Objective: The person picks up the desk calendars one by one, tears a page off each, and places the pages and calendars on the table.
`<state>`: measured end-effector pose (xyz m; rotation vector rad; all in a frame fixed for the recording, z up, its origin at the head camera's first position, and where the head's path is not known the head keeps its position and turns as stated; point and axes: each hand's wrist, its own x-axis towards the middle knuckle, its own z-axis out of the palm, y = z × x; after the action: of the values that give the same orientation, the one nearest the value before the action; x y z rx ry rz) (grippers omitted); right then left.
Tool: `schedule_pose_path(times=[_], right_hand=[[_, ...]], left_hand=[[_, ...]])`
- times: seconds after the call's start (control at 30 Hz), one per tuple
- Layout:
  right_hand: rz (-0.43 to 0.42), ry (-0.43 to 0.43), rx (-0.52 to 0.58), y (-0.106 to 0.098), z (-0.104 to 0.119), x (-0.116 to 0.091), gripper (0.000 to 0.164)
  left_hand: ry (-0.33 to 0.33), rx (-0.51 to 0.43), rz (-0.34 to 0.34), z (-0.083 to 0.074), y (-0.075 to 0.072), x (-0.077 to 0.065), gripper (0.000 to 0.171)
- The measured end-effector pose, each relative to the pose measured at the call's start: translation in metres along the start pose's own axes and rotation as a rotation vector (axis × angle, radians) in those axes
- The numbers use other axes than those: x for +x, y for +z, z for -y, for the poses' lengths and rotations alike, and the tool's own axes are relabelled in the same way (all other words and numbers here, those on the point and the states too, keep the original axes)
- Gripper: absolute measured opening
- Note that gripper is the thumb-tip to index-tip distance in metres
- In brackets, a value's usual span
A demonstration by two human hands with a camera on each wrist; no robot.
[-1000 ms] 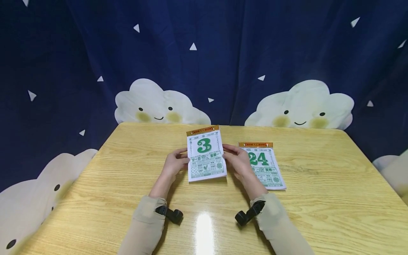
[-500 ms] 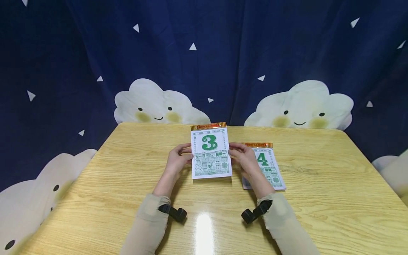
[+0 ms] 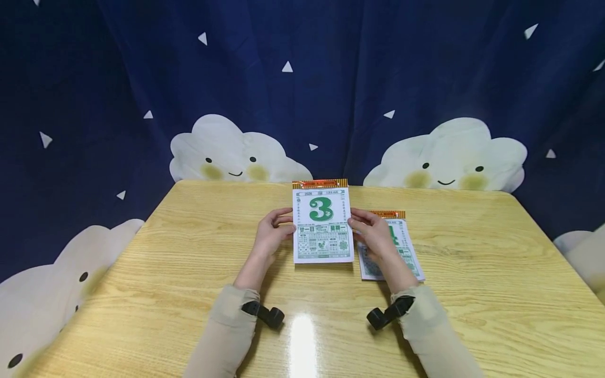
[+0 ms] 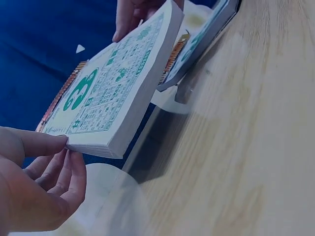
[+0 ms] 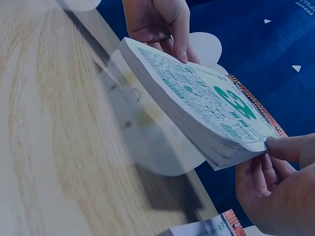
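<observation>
A thick tear-off calendar (image 3: 323, 226) with a large green 3 and a red-and-gold top band is held up between both hands, above the table. My left hand (image 3: 274, 233) pinches its left edge, thumb on the front page and fingers curled beneath, as the left wrist view shows. On the opposite edge my right hand (image 3: 375, 233) pinches it the same way; its thumb and fingers (image 5: 261, 174) show in the right wrist view. A second tear-off calendar (image 3: 410, 257) lies flat on the table, partly covered by my right hand and forearm, its number half hidden.
The light wood table (image 3: 165, 294) reaches back to a dark blue curtain (image 3: 321, 79) printed with smiling clouds and white triangles. A black wrist camera (image 3: 271, 316) is strapped to the left sleeve, and another wrist camera (image 3: 378, 317) to the right one.
Both hands have carried the calendar with the 3 to the right and slightly up, and its tilt has straightened. The right hand now covers more of the second calendar, which stays in place.
</observation>
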<state>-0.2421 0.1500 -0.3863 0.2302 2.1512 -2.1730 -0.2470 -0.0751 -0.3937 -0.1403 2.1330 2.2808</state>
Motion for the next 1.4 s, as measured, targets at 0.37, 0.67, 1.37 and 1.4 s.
schedule_pose_path(times=[0.37,0.67,1.37,1.4], right_hand=[[0.002,-0.018,-0.007,-0.011,0.004,-0.004,0.044],[0.001,-0.039,0.005,-0.020,0.008,-0.006,0.042],[-0.042,-0.118,-0.114,-0.020,0.013,-0.010,0.040],[-0.044,-0.124,-0.122,-0.020,0.013,-0.010,0.040]], left_hand=[[-0.012,-0.024,0.104,-0.002,0.002,0.002,0.044],[0.016,-0.119,0.303,-0.001,-0.002,0.006,0.047],[-0.033,-0.281,0.356,0.008,0.003,0.009,0.050],[-0.029,-0.275,0.340,0.008,0.004,0.009,0.050]])
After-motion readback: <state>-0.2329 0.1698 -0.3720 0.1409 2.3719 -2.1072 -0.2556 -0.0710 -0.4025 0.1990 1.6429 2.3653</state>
